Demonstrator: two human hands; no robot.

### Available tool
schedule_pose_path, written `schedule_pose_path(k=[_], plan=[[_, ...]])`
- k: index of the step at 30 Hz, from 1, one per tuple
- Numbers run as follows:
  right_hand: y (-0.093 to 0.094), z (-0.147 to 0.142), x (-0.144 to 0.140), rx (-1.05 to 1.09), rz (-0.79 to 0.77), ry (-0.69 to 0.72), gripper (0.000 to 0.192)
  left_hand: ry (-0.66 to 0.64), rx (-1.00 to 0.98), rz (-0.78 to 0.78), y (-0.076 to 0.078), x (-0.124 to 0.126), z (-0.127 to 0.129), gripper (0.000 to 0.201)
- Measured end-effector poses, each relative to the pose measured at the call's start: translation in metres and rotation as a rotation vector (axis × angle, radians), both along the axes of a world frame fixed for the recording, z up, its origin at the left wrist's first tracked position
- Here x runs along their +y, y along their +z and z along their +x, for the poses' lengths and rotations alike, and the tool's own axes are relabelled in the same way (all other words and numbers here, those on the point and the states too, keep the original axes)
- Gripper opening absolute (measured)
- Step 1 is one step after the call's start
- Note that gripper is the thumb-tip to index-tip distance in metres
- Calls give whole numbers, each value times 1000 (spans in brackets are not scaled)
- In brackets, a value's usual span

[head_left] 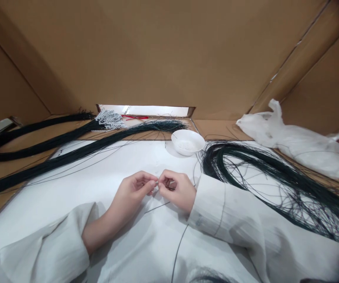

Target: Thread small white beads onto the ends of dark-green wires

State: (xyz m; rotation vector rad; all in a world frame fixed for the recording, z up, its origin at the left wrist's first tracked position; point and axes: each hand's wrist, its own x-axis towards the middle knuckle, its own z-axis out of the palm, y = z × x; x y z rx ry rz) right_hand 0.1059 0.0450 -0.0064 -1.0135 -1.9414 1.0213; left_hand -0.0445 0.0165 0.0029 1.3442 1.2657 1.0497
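The left hand (134,189) and the right hand (177,188) meet fingertip to fingertip just in front of the small white bowl (187,142), over a smooth white sheet (83,188) that covers the table. Thumb and forefinger of each hand are pressed together, pinching something tiny at the point where they touch; it is too small to make out. A thin dark wire (157,207) runs out from under the right hand, and another strand curves down toward the person's lap. Both arms wear loose, off-white cloth sleeves.

The bowl is round, shallow and glossy, with small pale bits inside. To the right of the bowl lies a loose, tangled loop of fine dark green wires (264,177), springy and fanning out. To the left of the bowl, straight bundles of the same wire (69,155) stretch across the sheet, and one bundle behind it ends in a cluster of white beads (109,119). A crumpled, translucent plastic bag (290,141) sits far right of the bowl. Plain brown cardboard walls (169,51) stand behind.
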Motion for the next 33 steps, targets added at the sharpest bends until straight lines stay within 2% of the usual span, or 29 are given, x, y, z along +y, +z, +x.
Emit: schedule_pose_path(k=[16,25,33], plan=[[1,0,0,7,-21,3,5,-19,18,43,2,0,0,13],[1,0,2,30,-33,10,6,-41,54,163,1,0,0,11],[1,0,0,19,-27,5,6,-46,31,140,0,2,-1,13]])
